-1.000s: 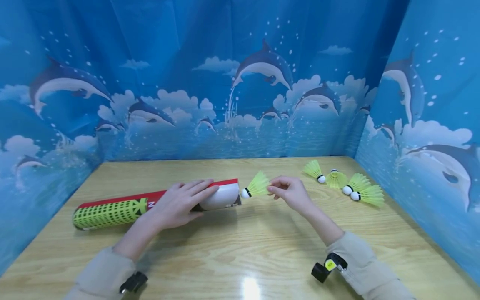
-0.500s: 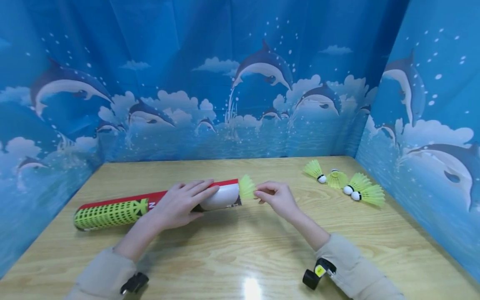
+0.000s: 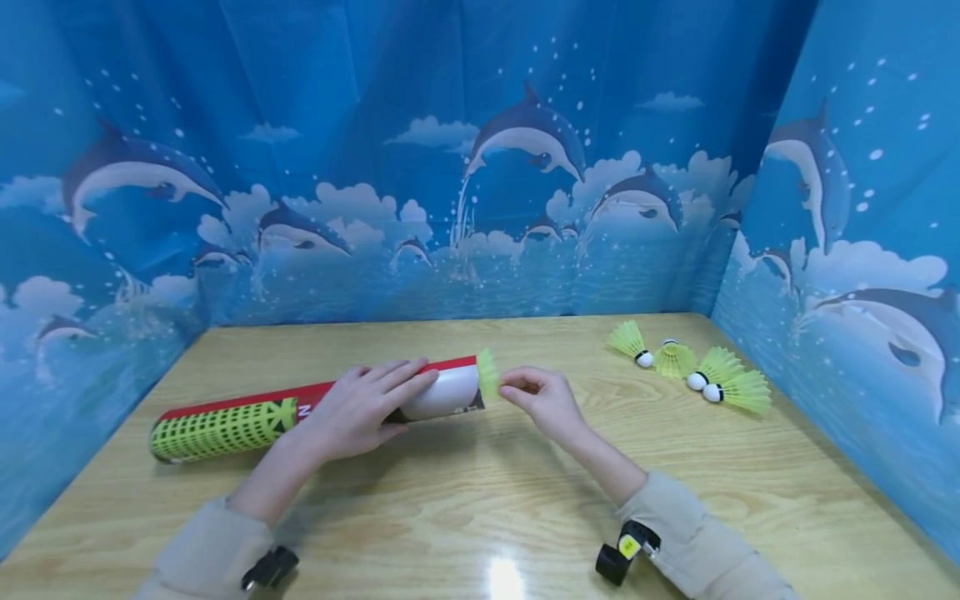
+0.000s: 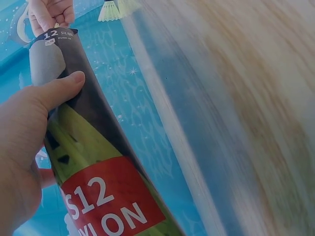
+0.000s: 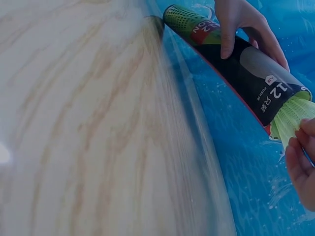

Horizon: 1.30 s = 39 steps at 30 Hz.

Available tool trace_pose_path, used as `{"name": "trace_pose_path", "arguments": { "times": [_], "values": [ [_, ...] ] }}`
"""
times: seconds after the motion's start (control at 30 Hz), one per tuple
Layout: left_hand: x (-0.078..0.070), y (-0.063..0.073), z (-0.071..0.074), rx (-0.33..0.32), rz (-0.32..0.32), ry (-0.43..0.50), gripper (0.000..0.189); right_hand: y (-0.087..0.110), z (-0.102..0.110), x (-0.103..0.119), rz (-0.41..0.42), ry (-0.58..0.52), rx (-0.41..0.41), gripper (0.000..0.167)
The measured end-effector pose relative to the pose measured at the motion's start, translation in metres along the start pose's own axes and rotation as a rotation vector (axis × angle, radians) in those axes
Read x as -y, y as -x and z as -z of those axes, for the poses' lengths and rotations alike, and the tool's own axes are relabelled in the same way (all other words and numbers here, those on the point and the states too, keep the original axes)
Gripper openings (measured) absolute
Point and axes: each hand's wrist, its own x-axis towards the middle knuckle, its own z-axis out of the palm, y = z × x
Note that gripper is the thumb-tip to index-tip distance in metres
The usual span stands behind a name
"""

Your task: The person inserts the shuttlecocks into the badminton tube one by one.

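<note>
A shuttlecock tube, red, white and black with a yellow-green patterned end, lies across the table at centre left. My left hand grips it around the body near its right end; in the left wrist view the thumb lies along the tube's side. Out of the tube's right-hand mouth sticks the skirt of a yellow shuttlecock, its cork hidden inside. My right hand pinches the skirt's edge between thumb and fingers, as the right wrist view shows.
Several more yellow shuttlecocks with white corks lie on the wooden table at the back right. A blue dolphin-print curtain stands behind the table and along its right side.
My right hand has moved left, pushing the shuttlecock cork first from just outside the mouth into the tube, until only the skirt's end shows. The left hand and tube have stayed put.
</note>
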Motion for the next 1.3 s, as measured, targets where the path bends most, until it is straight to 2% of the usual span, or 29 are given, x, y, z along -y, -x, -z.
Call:
{"name": "trace_pose_path", "arguments": {
  "times": [0.3,0.57,0.73,1.0,1.3],
  "values": [
    [0.0,0.0,0.001,-0.011,-0.01,-0.013,0.085,-0.002,-0.004,0.0,-0.026,-0.057,-0.02,0.013],
    [0.0,-0.001,0.003,-0.02,0.002,-0.019,0.086,-0.004,-0.01,0.004,0.022,-0.043,-0.034,0.011],
    [0.001,-0.001,0.003,-0.017,0.002,-0.019,0.085,-0.004,-0.017,0.005,0.087,-0.014,-0.049,0.009],
    [0.002,-0.001,0.003,-0.03,-0.002,-0.023,0.085,-0.004,-0.023,0.004,0.155,-0.016,-0.032,0.01],
    [0.001,-0.001,0.0,-0.04,0.001,-0.012,0.086,-0.002,-0.023,0.004,0.106,-0.038,-0.009,0.011]
  ]
}}
